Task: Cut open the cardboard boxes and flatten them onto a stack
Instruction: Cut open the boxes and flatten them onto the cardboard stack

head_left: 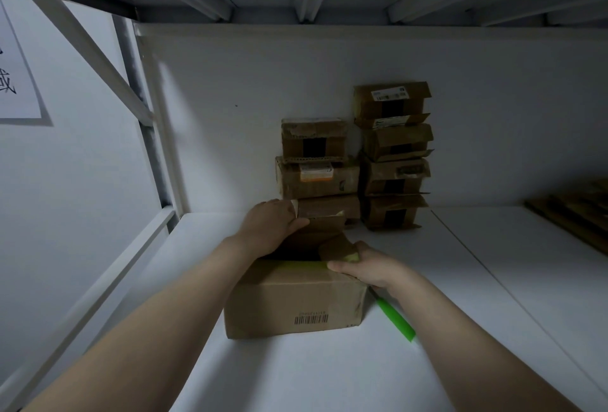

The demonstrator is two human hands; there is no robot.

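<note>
A brown box (pixel 296 306) sits on the white table (pixel 296 378), its top open. The left hand (pixel 269 227) holds the far flap and the right hand (pixel 368 268) grips the right flap. A green cutter (pixel 394 319) lies just beside the box, under the right wrist. Two piles of small boxes (pixel 393 154) stand against the back wall.

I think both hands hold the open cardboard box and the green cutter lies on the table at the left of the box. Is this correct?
One detail is wrong: the green cutter lies on the table at the right of the box, not the left. The head view shows this. The left hand and the right hand do hold the open box.
</note>
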